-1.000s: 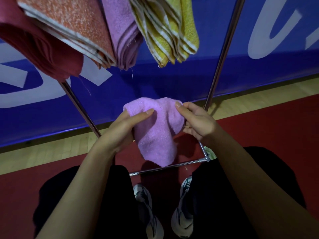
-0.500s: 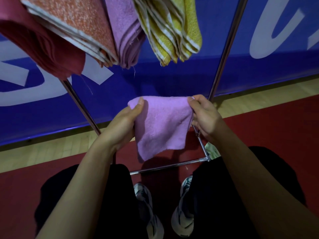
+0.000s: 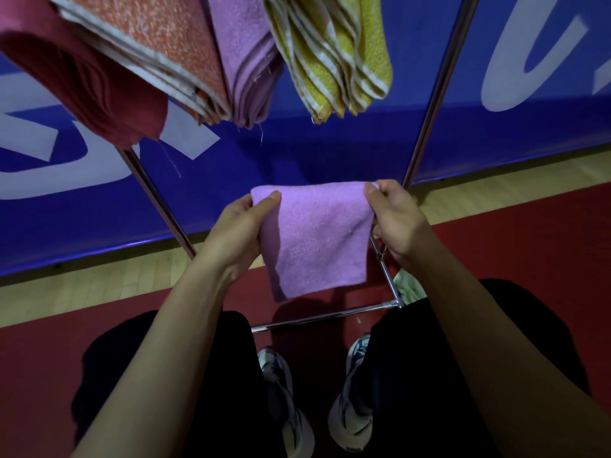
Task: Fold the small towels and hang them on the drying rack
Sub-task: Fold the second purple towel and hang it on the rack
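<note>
Standing behind everything, the blue banner (image 3: 330, 153) with white lettering backs the scene, and the red floor (image 3: 529, 246) runs beneath it. The drying rack (image 3: 433, 94) rises in front: two slanted metal legs and a low crossbar near the shoes. Its top bar is out of view.

Four folded towels hang from the upper part of the rack, side by side: a dark red towel (image 3: 82, 81), an orange towel (image 3: 155, 44), a purple towel (image 3: 244, 57) and a yellow striped towel (image 3: 334, 57). Each is draped doubled over, so its weight balances on both sides and it stays put.

Below them, between the rack legs, the small purple towel (image 3: 317, 239) is held in the air, well apart from the hanging row. The left hand (image 3: 241, 236) pinches its upper left corner between thumb and fingers; the right hand (image 3: 396, 223) pinches the upper right corner the same way. Holding the top edge taut lets the cloth hang flat and square. Judged from this, the fold appears finished or nearly so, and hanging is not yet done.
</note>
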Demonstrator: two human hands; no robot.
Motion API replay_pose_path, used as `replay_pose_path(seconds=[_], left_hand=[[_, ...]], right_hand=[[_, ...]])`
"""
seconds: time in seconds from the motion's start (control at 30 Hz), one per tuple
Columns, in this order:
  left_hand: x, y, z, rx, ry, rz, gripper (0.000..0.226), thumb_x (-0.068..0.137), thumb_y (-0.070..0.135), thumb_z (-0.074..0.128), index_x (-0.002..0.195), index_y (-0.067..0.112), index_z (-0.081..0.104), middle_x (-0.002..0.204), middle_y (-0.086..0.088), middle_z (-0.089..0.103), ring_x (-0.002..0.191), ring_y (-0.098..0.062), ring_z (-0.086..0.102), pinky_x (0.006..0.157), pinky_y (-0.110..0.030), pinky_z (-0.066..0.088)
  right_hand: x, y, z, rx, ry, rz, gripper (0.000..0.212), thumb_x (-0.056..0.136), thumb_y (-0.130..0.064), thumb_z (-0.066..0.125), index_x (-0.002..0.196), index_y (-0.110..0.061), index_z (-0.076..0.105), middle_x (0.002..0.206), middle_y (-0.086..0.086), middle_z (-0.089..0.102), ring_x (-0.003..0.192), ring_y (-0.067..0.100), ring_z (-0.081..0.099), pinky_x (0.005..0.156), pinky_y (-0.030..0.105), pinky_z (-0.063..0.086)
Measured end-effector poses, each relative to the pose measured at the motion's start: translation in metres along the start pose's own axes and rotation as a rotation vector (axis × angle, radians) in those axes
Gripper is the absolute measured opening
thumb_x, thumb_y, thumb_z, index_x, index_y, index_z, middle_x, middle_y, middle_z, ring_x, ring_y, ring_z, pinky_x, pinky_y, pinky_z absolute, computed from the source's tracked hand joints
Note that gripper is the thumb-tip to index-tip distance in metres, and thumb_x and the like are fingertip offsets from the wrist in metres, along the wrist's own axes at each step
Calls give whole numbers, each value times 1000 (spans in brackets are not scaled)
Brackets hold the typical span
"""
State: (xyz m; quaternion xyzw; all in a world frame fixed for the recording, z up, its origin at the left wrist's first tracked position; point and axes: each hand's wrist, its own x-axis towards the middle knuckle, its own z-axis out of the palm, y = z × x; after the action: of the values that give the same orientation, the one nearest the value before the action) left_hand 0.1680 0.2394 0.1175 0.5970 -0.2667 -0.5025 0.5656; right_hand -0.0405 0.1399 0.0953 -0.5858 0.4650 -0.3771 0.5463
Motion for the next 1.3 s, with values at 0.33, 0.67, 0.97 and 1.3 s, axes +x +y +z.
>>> replay_pose_path(seconds=[0.33,0.67,0.97,1.3], left_hand=[[4,-11,-11,445,90,358,39,102,34,62,134,52,46,70,-12,42,63,-26,42,61,-41,46],[10,-15,-18,666,30,295,34,86,27,84,118,28,73,106,9,76,98,-19,73,91,-38,61],[12,-17,-14,1056,86,349,10,94,33,75,90,26,68,75,2,64,70,-12,58,61,-24,43],[-3,-6,-17,939,-190,471,52,81,38,87,126,28,61,139,21,56,129,15,48,102,-5,36]], right_hand=[[-3,0,-8,75,-56,-138,21,106,-9,51,110,-30,51,77,9,65,55,11,53,49,24,42],[3,14,-21,-811,-275,-252,51,91,-28,75,140,-23,61,112,-7,51,116,18,56,101,20,35],[14,19,-25,-1026,-293,-231,26,77,-78,41,95,-68,56,100,-12,63,106,24,50,95,51,44],[-5,-3,-19,-548,-405,-393,14,98,-34,68,86,-33,61,72,-13,61,66,2,53,65,24,45]])
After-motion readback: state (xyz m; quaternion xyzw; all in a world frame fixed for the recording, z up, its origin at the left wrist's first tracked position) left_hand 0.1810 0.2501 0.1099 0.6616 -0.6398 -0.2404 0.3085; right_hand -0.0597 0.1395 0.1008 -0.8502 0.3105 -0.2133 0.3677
